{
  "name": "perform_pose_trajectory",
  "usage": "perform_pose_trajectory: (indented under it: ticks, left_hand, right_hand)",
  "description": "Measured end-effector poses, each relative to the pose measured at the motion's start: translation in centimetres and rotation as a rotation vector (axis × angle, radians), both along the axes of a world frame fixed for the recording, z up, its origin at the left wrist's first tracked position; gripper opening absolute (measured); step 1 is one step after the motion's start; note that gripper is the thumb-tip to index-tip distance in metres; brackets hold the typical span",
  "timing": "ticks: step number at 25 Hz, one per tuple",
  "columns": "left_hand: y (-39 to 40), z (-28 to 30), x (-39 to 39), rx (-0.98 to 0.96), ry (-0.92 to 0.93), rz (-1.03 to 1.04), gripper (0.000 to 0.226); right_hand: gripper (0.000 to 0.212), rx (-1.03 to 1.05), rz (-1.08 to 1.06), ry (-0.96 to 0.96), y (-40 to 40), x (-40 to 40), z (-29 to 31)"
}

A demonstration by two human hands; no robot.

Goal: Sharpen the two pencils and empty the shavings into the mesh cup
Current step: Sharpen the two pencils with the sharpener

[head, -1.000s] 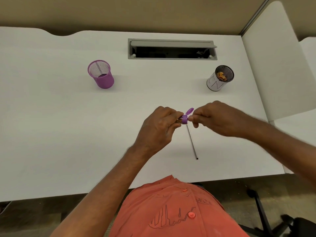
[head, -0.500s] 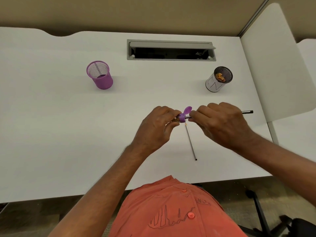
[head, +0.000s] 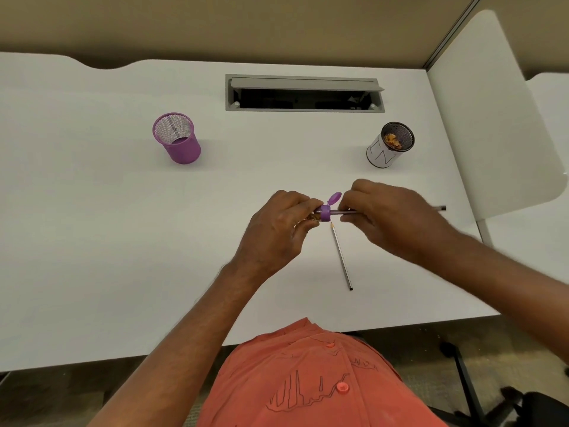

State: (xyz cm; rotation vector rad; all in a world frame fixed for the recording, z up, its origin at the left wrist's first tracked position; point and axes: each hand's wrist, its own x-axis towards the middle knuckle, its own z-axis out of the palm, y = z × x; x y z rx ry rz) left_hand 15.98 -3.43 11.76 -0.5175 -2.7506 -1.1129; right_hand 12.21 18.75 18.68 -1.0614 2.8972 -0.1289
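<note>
left hand (head: 277, 229) above the middle of the white bench (head: 92, 241), fingers curled in a tight grip round a small purple sharpener (head: 324, 215), hinged lid flipped up toward the far side, a few brownish shavings showing just at the fingertips. right hand (head: 397, 220) just to the right of it, fingers and thumb closed in a pinching grip on a dark pencil (head: 441, 208), lying roughly level from left to right, its left end pushed into the sharpener, its right end poking out past the wrist. second pencil (head: 341, 256) flat on the bench below the hands, sharpened tip at the far end almost under the sharpener, blunt dark end nearer the body and angled slightly right, touched by neither hand. purple mesh cup (head: 178, 140) upright at far left, well apart from both hands, nothing plainly visible inside. black mesh cup (head: 391, 144) wrapped in white paper with pen marks, upright at far right, orange-brown shavings inside. grey cable hatch (head: 304, 92) set into the far middle of the bench, lid raised, dark inside. white divider panel (head: 492, 118) along the right edge. orange shirt (head: 308, 380) with buttons at the near edge, part of a black chair base (head: 468, 380) on the floor at near right.
</note>
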Motion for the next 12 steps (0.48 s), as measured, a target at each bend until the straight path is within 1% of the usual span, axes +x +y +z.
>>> perform_pose_trajectory:
  ticks: [1,2,3,4,5,6,7,9,10,11,12]
  left_hand:
    - [0.0,-0.1,0.0,0.023,-0.01,0.005,0.029]
    - [0.1,-0.2,0.0,0.047,-0.017,0.01,0.029]
    - [0.2,-0.2,0.0,0.062,-0.019,0.015,0.029]
    - [0.3,-0.3,0.1,0.066,-0.017,0.022,0.028]
    - [0.3,-0.4,0.2,0.06,-0.011,0.029,0.028]
    - [0.4,-0.4,0.3,0.046,-0.001,0.035,0.028]
    - [0.4,-0.5,0.4,0.03,0.008,0.036,0.028]
    - [0.5,-0.6,0.8,-0.004,0.014,0.02,0.028]
    - [0.5,-0.5,1.0,-0.012,0.013,0.013,0.028]
    - [0.5,-0.5,0.9,-0.013,0.011,0.012,0.028]
    - [0.4,-0.4,0.8,-0.013,0.007,0.014,0.028]
  right_hand:
    - [0.005,0.064,0.058,0.212,0.2,0.3,-0.3]
    - [0.008,0.114,0.108,0.382,0.3,0.7,-0.6]
    - [0.012,0.14,0.14,0.469,0.3,1.0,-0.7]
    - [0.013,0.146,0.148,0.467,0.2,1.1,-0.7]
    - [0.014,0.14,0.132,0.389,0.1,1.0,-0.6]
    - [0.017,0.13,0.084,0.232,-0.2,0.6,-0.3]
    - [0.023,0.118,0.01,0.018,-0.5,-0.1,0.2]
    - [0.034,0.022,-0.159,-0.447,-0.9,-1.6,0.9]
    - [0.036,-0.02,-0.201,-0.561,-0.9,-2.1,1.1]
    - [0.034,-0.035,-0.196,-0.573,-0.9,-2.3,1.1]
    - [0.029,-0.037,-0.173,-0.537,-0.8,-2.1,1.0]
